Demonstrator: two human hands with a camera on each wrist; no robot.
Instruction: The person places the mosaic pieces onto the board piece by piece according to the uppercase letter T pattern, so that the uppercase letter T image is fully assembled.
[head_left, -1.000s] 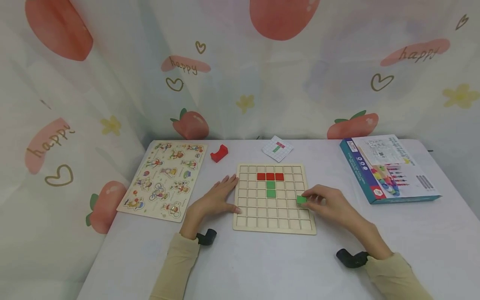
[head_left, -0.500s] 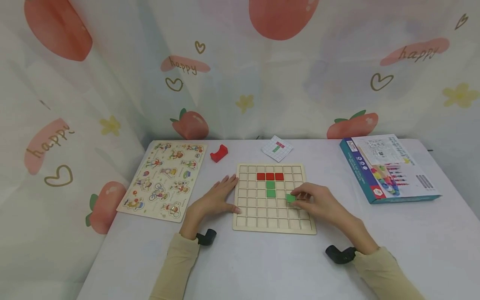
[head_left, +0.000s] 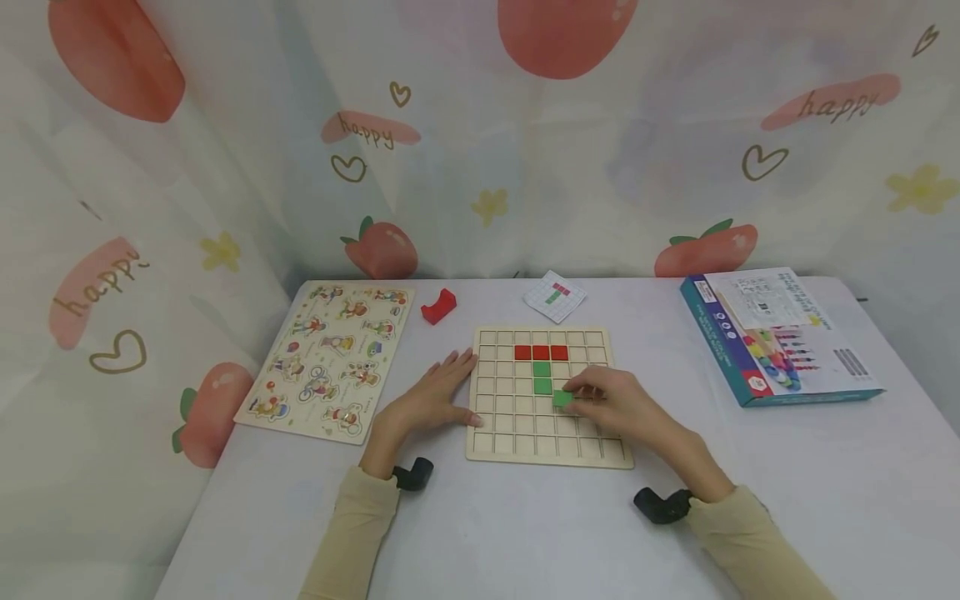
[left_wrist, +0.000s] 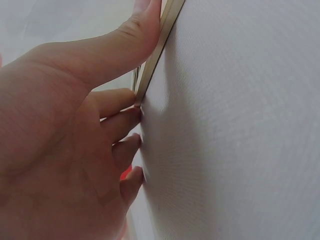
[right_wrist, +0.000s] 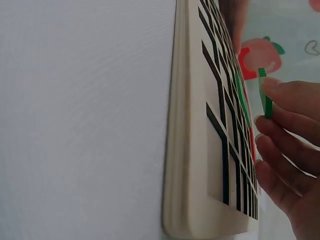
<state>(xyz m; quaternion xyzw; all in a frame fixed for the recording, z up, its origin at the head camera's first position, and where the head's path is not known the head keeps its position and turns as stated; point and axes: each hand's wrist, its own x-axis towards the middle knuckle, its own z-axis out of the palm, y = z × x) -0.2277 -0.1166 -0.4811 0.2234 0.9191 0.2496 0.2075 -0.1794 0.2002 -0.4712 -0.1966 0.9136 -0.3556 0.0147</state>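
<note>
A wooden grid board [head_left: 510, 450] lies mid-table. Three red square tiles [head_left: 541, 353] form a row in it, and two green square tiles [head_left: 542, 377] run down from the middle one. Between thumb and fingertips my right hand [head_left: 622, 402] pinches another green tile [head_left: 562, 399], held over the board just right of and below the lower green one. In the right wrist view that pinched tile [right_wrist: 265, 93] is tilted and apart from the grid. My left hand [head_left: 429, 400] rests against the board's left edge, thumb on its rim, fingers extended in the left wrist view.
A small card [head_left: 554, 297] with a red and green grid pattern lies behind the board. To its left is a red notched block [head_left: 438, 307]. A picture puzzle board [head_left: 330, 358] lies at left, and a flat box [head_left: 780, 337] at right.
My right hand has carried the pinched green tile leftward over the board, from its right side toward the green column. The left hand has stayed at the board's edge.
</note>
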